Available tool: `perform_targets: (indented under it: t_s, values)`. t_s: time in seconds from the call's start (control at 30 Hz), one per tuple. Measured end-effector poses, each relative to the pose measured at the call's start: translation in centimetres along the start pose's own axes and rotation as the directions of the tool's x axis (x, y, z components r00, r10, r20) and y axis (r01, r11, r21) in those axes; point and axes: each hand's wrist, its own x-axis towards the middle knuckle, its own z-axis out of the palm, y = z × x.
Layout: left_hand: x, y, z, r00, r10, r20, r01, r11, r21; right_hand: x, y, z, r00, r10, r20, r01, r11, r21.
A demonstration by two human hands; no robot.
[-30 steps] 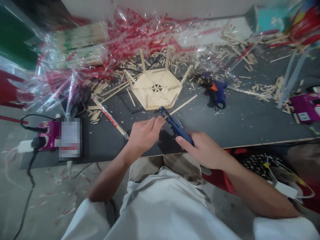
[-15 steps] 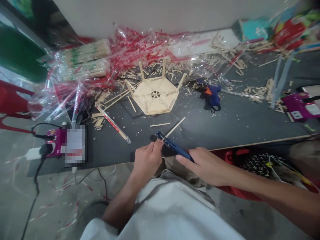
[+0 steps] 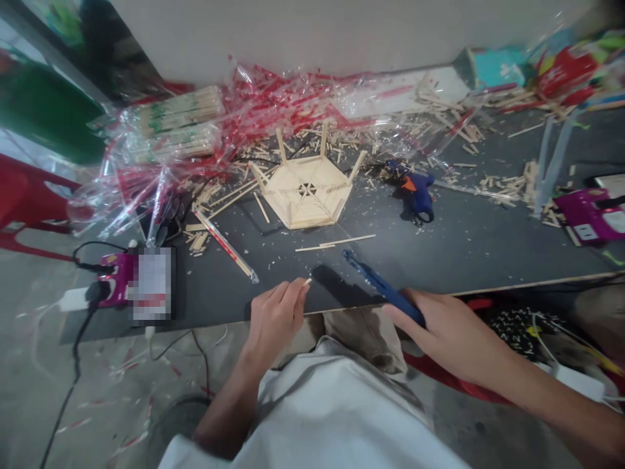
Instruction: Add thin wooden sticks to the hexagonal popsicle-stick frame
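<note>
Pinched in my left hand (image 3: 277, 317) is a short stub of wooden stick (image 3: 308, 281), its pale end poking past the fingertips. My right hand (image 3: 446, 329) grips blue-handled cutting pliers (image 3: 385, 286), whose jaws point up and left, apart from the stub. Beyond the hands lie two thin wooden sticks (image 3: 315, 247), nearly end to end on the dark table (image 3: 439, 254). Behind them stands a six-sided frame of stacked sticks (image 3: 312, 217), with uprights at its corners and a small spoked opening in its centre.
A blue glue gun (image 3: 418, 194) rests right of the frame. Clear and red wrappers (image 3: 293, 98) and stick bundles (image 3: 178, 107) cover the back left. A wrapped pair of chopsticks (image 3: 224, 244) lies left. Purple power strips (image 3: 593, 215) sit at both sides; stick scraps are scattered about.
The pliers have moved right, away from my left hand. The longer stick that ran from their jaws now lies on the table, and a short stub stays in my left hand.
</note>
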Motion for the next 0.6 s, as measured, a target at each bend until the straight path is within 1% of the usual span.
perform_targets:
  t_s: [0.07, 0.1, 0.17, 0.2, 0.27, 0.3, 0.37, 0.47, 0.53, 0.6]
  values:
    - [1.1, -0.3, -0.4, 0.999, 0.012, 0.045, -0.013, 1.0, 0.019, 0.2, 1.4, 0.3, 0.987, 0.041, -0.156, -0.061, 0.99, -0.127]
    - [1.8, -0.5, -0.6, 0.997, 0.024, 0.074, -0.026, 0.999, 0.024, 0.4, 2.2, 0.5, 0.968, 0.041, -0.248, -0.086, 0.982, -0.171]
    - [3.4, -0.7, -1.2, 0.991, 0.047, 0.124, -0.051, 0.998, 0.028, 0.9, 4.0, 1.0, 0.91, 0.014, -0.414, -0.121, 0.965, -0.232]
    - [4.3, -0.8, -1.6, 0.988, 0.054, 0.146, -0.06, 0.998, 0.036, 1.3, 4.9, 1.2, 0.883, 0.0, -0.469, -0.135, 0.958, -0.254]
    - [6.1, -1.0, -2.5, 0.986, 0.061, 0.155, -0.072, 0.995, 0.067, 2.0, 6.9, 1.5, 0.839, -0.039, -0.542, -0.136, 0.951, -0.279]
    - [7.0, -1.1, -2.9, 0.985, 0.08, 0.153, -0.094, 0.992, 0.085, 2.3, 7.9, 1.7, 0.824, -0.057, -0.564, -0.125, 0.952, -0.28]
    - [8.9, -1.2, -3.8, 0.98, 0.135, 0.145, -0.151, 0.983, 0.109, 3.0, 10.0, 1.8, 0.812, -0.078, -0.579, -0.095, 0.96, -0.262]
    - [11.8, -1.2, -4.8, 0.969, 0.223, 0.104, -0.233, 0.967, 0.104, 3.7, 12.8, 1.5, 0.815, -0.091, -0.573, -0.039, 0.976, -0.212]
    - [13.6, -1.1, -5.2, 0.968, 0.234, 0.092, -0.243, 0.964, 0.106, 4.0, 14.2, 0.8, 0.823, -0.133, -0.552, 0.024, 0.979, -0.201]
    - [15.1, -0.9, -5.4, 0.978, 0.19, 0.084, -0.198, 0.975, 0.105, 4.2, 15.1, 0.0, 0.845, -0.178, -0.505, 0.089, 0.977, -0.196]
